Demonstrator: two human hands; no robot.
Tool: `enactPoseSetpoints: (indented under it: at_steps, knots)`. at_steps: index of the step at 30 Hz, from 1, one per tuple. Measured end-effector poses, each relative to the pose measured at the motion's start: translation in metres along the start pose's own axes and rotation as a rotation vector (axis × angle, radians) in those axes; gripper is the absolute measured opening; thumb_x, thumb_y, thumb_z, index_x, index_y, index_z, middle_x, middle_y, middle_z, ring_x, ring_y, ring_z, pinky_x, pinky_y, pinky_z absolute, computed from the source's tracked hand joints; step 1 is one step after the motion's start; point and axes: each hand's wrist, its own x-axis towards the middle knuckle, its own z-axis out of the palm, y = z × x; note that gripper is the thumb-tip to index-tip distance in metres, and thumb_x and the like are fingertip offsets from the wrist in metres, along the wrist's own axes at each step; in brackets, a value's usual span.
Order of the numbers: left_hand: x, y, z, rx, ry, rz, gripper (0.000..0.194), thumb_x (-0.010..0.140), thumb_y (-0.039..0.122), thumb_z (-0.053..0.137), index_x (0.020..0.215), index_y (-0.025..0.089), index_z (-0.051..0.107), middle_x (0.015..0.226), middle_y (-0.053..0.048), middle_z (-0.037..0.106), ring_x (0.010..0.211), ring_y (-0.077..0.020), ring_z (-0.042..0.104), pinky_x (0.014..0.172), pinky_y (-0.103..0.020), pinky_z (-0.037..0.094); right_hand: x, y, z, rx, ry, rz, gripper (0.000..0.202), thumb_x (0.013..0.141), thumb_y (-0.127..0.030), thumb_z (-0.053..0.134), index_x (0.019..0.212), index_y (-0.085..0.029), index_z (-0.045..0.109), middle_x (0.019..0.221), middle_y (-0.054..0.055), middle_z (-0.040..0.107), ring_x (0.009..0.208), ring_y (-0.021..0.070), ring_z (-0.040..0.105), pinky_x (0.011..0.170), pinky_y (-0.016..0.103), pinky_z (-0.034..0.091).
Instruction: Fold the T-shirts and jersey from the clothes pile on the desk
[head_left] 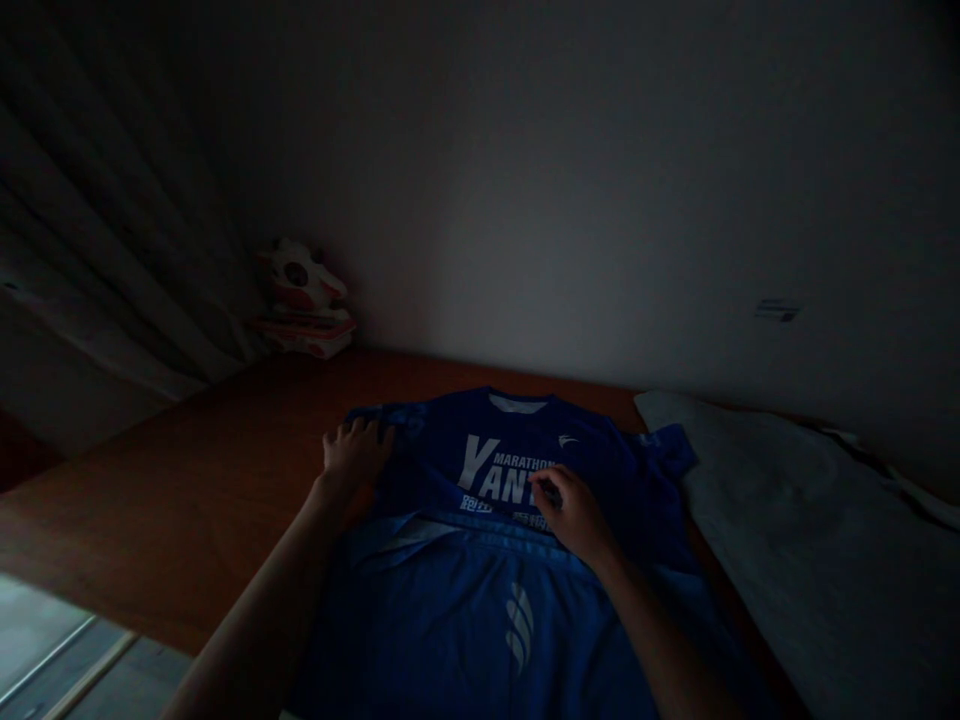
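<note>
Two bare hands rest on a blue running shirt (517, 560) spread across the lower middle of the frame, on a reddish-brown wooden surface (187, 500). The shirt lies front up, collar toward the wall, white lettering across the chest; its lower part has been folded up, so a fold edge runs across just below the print and a white emblem shows on the folded panel.

The left hand (356, 455) sits left of centre, flat and spread with fingers open, pressing the shirt's sleeve and shoulder edge; it grips nothing. The right hand (574, 510) lies right of centre over the lettering, fingers curled loosely with the tips down on the cloth. In this dim light I cannot tell whether it pinches the fabric or only presses it.

Judging from this, the step is smoothing and squaring the fold. Doing it well calls for keeping the left palm flat as an anchor while the right hand draws the cloth outward from the centre, so wrinkles run off toward the sleeve. The fold edge ought to stay parallel with the hem and collar. The thin fabric probably slides easily on the wood, so light, even pressure suits it.

A pale cloth (787, 530) lies at the right, just beside the shirt; a red-and-white plush toy (304, 300) sits at the upper left by grey curtains (97, 270).
</note>
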Motion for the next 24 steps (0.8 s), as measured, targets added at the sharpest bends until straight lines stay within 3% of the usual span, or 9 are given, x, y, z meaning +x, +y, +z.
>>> enactPoseSetpoints:
  at_steps: [3,6,9,13,16,19,21,24]
  knots:
    - [0.009,0.007,0.002,-0.057,0.096,0.136,0.044,0.098,0.032,0.037,0.129,0.016,0.064,0.141,-0.018,0.060,0.130,-0.0370,0.054,0.110,-0.056,0.037,0.001,0.000,0.000,0.015,-0.018,0.014,0.017,0.093,-0.030,0.053,0.094,-0.023,0.068,0.095,0.006,0.071,0.087,0.0210,0.069,0.079,0.034,0.056]
    - [0.028,0.021,0.012,-0.192,-0.029,0.351,0.049,0.100,0.034,0.037,0.144,0.019,0.053,0.148,-0.013,0.056,0.138,-0.0277,0.050,0.117,-0.045,0.032,0.000,0.000,-0.001,0.046,-0.020,0.033,0.017,0.093,-0.031,0.053,0.094,-0.023,0.068,0.095,0.006,0.071,0.087,0.0214,0.070,0.078,0.034,0.057]
    - [0.048,0.030,0.027,-0.231,-0.137,0.350,0.054,0.101,0.045,0.037,0.147,0.021,0.049,0.154,-0.013,0.051,0.142,-0.0290,0.046,0.118,-0.050,0.032,-0.001,-0.001,-0.002,0.070,-0.019,0.049,0.018,0.093,-0.032,0.054,0.093,-0.022,0.068,0.095,0.007,0.071,0.087,0.0210,0.070,0.079,0.033,0.057]
    - [0.063,0.032,0.040,-0.224,-0.134,0.298,0.051,0.101,0.040,0.034,0.147,0.022,0.050,0.158,-0.013,0.045,0.149,-0.0311,0.037,0.119,-0.057,0.026,-0.001,0.000,-0.003,0.070,-0.013,0.046,0.019,0.093,-0.033,0.053,0.095,-0.022,0.068,0.096,0.007,0.072,0.086,0.0205,0.070,0.078,0.033,0.056]
    - [0.062,0.024,0.042,-0.220,-0.108,0.292,0.052,0.101,0.036,0.033,0.147,0.018,0.049,0.160,-0.013,0.041,0.150,-0.0288,0.034,0.122,-0.051,0.025,0.000,0.003,-0.003,-0.014,0.035,0.027,0.019,0.093,-0.031,0.051,0.095,-0.021,0.068,0.094,0.008,0.072,0.087,0.0211,0.068,0.081,0.035,0.055]
    - [0.056,0.006,0.038,-0.201,-0.074,0.312,0.053,0.100,0.038,0.034,0.147,0.019,0.049,0.159,-0.011,0.044,0.148,-0.0272,0.038,0.122,-0.046,0.027,-0.001,0.005,-0.006,-0.184,0.051,0.011,0.022,0.093,-0.032,0.051,0.102,-0.020,0.069,0.104,0.010,0.072,0.100,0.0244,0.067,0.092,0.040,0.051]
    - [0.050,-0.012,0.034,-0.148,-0.050,0.291,0.053,0.099,0.040,0.034,0.145,0.020,0.051,0.157,-0.011,0.047,0.146,-0.0291,0.041,0.121,-0.049,0.028,-0.004,0.004,-0.008,-0.301,0.011,0.003,0.032,0.093,-0.040,0.056,0.115,-0.020,0.068,0.120,0.012,0.070,0.114,0.0280,0.063,0.101,0.044,0.047]
    - [0.040,-0.035,0.024,-0.032,-0.070,0.100,0.060,0.097,0.047,0.033,0.144,0.014,0.051,0.152,-0.019,0.050,0.140,-0.0378,0.046,0.114,-0.057,0.033,-0.010,0.001,-0.008,-0.427,-0.085,0.017,0.060,0.087,-0.059,0.062,0.133,-0.020,0.062,0.143,0.016,0.058,0.133,0.0335,0.052,0.111,0.050,0.039]
